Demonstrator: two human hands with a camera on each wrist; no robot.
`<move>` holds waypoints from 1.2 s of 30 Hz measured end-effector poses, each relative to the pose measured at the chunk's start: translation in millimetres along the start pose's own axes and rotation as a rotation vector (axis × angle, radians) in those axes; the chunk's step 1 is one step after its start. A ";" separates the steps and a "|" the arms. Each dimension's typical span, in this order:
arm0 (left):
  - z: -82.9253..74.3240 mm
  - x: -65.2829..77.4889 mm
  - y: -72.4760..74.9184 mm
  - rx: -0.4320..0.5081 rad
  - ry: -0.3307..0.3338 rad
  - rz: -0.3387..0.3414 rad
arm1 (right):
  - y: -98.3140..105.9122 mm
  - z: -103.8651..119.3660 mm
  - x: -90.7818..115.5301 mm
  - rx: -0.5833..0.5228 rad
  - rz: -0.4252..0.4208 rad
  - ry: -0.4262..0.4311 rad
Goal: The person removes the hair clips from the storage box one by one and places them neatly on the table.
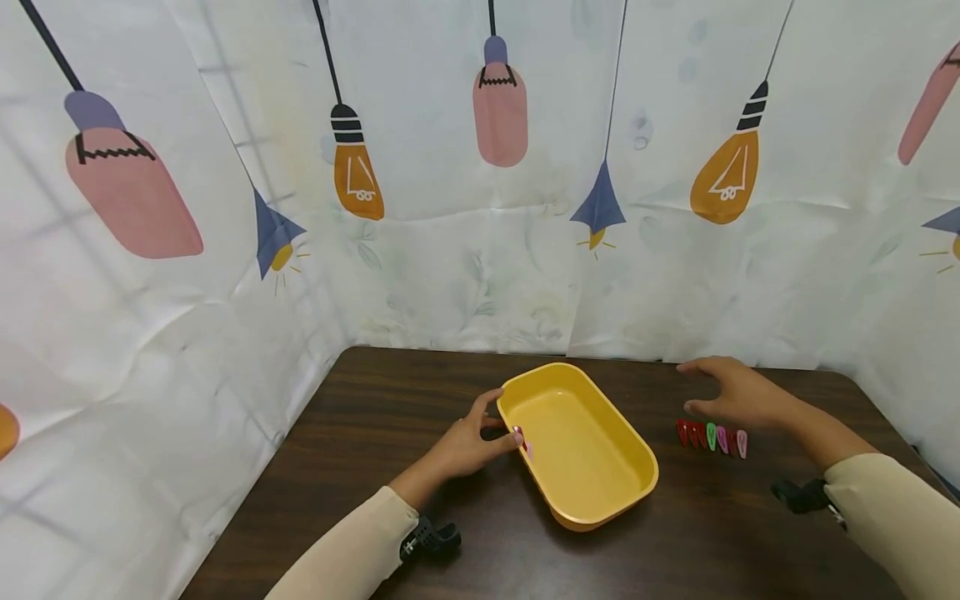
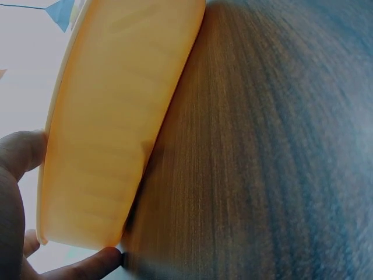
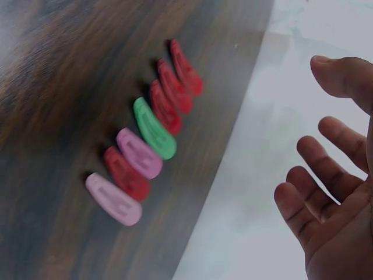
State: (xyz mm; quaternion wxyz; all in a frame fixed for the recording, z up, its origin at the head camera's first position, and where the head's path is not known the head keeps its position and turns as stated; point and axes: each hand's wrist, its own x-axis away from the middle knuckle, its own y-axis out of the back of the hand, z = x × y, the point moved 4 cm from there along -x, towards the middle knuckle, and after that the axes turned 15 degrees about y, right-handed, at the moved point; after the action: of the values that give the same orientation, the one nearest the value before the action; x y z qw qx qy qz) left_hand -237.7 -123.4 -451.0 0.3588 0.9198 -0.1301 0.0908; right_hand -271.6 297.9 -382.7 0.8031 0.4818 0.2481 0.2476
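Observation:
A yellow plastic tray (image 1: 573,454) stands at an angle on the dark wooden table. My left hand (image 1: 467,446) holds its left side, thumb on the rim and fingers around the far left corner. Beside that thumb, small red and pink pieces (image 1: 528,451) show at the tray's left edge; whether they are clipped on or lying there I cannot tell. On the right, a slanting row of snap hair clips lies on the table: several red, a green clip (image 3: 154,128), a pink clip (image 3: 139,153) and a light pink clip (image 3: 113,199). Above this row hovers my right hand (image 1: 738,396), fingers apart, holding nothing.
The wooden table (image 1: 390,417) ends at a white curtain (image 1: 465,275) printed with lamps and bulbs, behind it and along the left. Black straps with camera mounts (image 1: 429,537) sit on both wrists. The tray stands between the left hand and the clips.

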 end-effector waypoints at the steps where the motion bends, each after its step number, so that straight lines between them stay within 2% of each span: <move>1: 0.3 -0.3 -0.2 -0.002 0.001 0.000 | 0.4 1.7 -2.4 -0.003 0.000 0.005; 13: -0.1 -0.7 -1.0 0.008 -0.007 0.002 | 2.5 19.1 -27.4 -0.035 0.008 0.088; 20: 0.8 -1.2 -1.0 0.004 -0.013 0.006 | -1.7 22.4 -37.0 -0.061 0.017 0.088; 27: 1.3 -0.7 -0.8 0.005 -0.026 0.006 | -6.5 34.8 -49.5 -0.078 0.037 0.088; 36: -0.3 0.7 -0.7 0.009 -0.022 0.006 | -14.5 46.4 -70.6 -0.064 0.045 0.144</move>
State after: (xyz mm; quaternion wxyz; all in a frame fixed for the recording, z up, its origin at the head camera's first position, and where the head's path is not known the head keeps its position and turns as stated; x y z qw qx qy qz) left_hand -236.9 -122.8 -451.1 0.3528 0.9220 -0.1363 0.0826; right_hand -293.1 216.8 -365.3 0.7924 0.4421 0.2863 0.3075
